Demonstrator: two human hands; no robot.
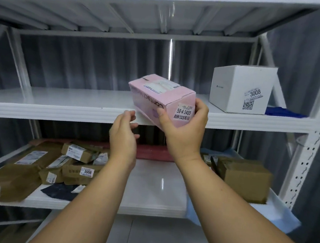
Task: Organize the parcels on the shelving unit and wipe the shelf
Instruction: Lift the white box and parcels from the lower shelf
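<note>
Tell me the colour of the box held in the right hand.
Pale pink box, gripped by the right hand; head view.

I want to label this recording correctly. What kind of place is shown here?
Probably a parcel pickup or storage room: white metal shelving, a pink box and a white box bearing pickup-code stickers, and brown parcels piled below.

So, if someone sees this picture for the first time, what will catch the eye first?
First comes the pink box in the middle, tilted over the front edge of the middle shelf, with the right hand gripping its labelled end while the left hand hovers just beside it. Next is the white box standing at the right of that shelf, and the heap of brown parcels on the left of the shelf below.
</note>
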